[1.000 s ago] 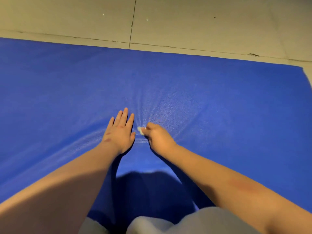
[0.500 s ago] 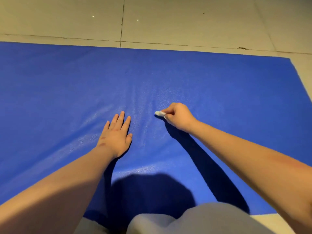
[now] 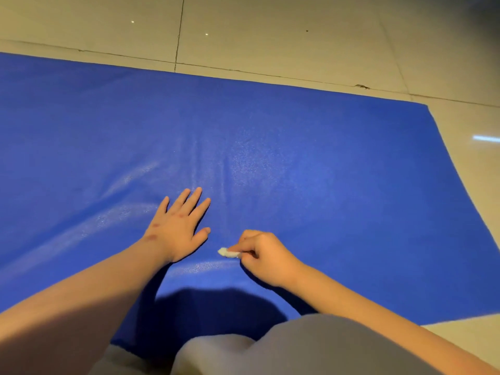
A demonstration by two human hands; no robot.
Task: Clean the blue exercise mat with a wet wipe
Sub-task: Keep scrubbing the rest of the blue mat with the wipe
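We see the blue exercise mat [image 3: 324,171] as a soft, foam-like sheet with a fine pebbled grain. It is mostly matt, with a faint sheen where light catches its shallow creases and ripples. The wet wipe [image 3: 228,253] looks like a small white wad of crumpled, fibrous material. Around the mat, the floor [image 3: 270,36] is pale tile, smooth and glossy enough to mirror small lights, with thin dark grout lines. At the bottom edge we make out grey cloth [image 3: 324,347], matt and smooth.
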